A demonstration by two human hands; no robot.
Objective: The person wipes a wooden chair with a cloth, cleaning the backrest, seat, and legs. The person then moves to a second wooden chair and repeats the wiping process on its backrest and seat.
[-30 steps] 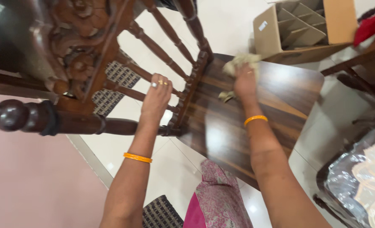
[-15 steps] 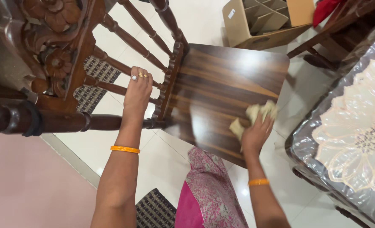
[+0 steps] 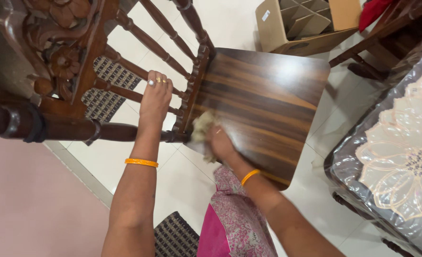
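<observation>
**Gripping cloth and spindle**

Clamped on a crumpled cloth (image 3: 200, 129), the right hand (image 3: 219, 142) is pressing it onto the seat (image 3: 268, 102) at its near-left corner. Left hand (image 3: 155, 99) is curling around a spindle (image 3: 125, 94) at centre-left.

Single view, head-worn camera: looks steeply down from above the person's forearms, close over a dark wooden chair (image 3: 263, 104) (seat fills the centre, carved backrest at the left edge). Faces the white tiled floor (image 3: 192, 181); a plastic-covered tabletop (image 3: 391, 143) cuts in at right.
</observation>
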